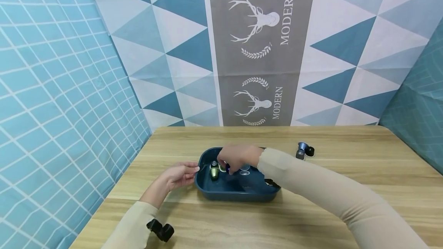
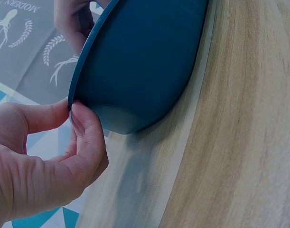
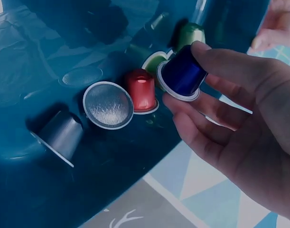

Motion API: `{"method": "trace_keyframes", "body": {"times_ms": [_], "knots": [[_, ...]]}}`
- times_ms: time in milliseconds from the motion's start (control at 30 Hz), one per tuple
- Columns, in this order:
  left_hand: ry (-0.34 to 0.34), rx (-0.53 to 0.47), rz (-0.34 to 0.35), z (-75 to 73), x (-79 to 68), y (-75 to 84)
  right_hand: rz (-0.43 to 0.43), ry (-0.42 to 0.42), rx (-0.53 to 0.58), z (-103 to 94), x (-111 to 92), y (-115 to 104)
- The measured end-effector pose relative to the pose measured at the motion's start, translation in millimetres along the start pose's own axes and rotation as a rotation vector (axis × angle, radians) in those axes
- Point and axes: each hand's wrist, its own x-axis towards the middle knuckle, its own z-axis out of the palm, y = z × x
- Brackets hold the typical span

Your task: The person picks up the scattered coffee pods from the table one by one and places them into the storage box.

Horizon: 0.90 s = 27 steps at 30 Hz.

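Observation:
A dark blue coffee capsule (image 3: 185, 73) is pinched between the thumb and fingers of my right hand (image 3: 249, 104), inside the blue tray (image 1: 238, 196). Around it in the right wrist view lie a red capsule (image 3: 141, 89), a silver capsule (image 3: 108, 105) with its foil lid showing, and a grey capsule (image 3: 63, 135) on its side. Green capsules (image 3: 191, 33) sit close behind the held one. My left hand (image 1: 181, 175) pinches the tray's left rim between thumb and forefinger, and the left wrist view shows the tray's outer wall (image 2: 140, 61) beside it.
On the wooden table (image 1: 360, 172), right of the tray, a small group holds a blue capsule (image 1: 302, 146) and a black capsule (image 1: 310, 151). Patterned cloth (image 1: 256, 49) hangs behind the table. My right forearm (image 1: 322, 191) crosses over the tray's right side and hides part of it.

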Motion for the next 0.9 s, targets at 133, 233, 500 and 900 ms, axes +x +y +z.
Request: {"method": "trace_keyframes", "body": {"times_ms": [133,233,500,900], "knots": [[0.001,0.001,-0.005,0.6,-0.4,-0.2,-0.015,0.004,-0.019,3.2,5.8,-3.3],[0.001,-0.003,-0.005,0.9,-0.6,0.0,-0.028,0.014,-0.024,4.9,10.6,-5.4],[0.003,-0.010,-0.006,1.1,-1.1,0.2,-0.007,0.033,-0.064,8.5,17.0,-13.0],[0.003,-0.003,-0.004,-0.2,-0.9,-0.1,-0.007,0.053,-0.078,9.4,13.4,-10.9]]}}
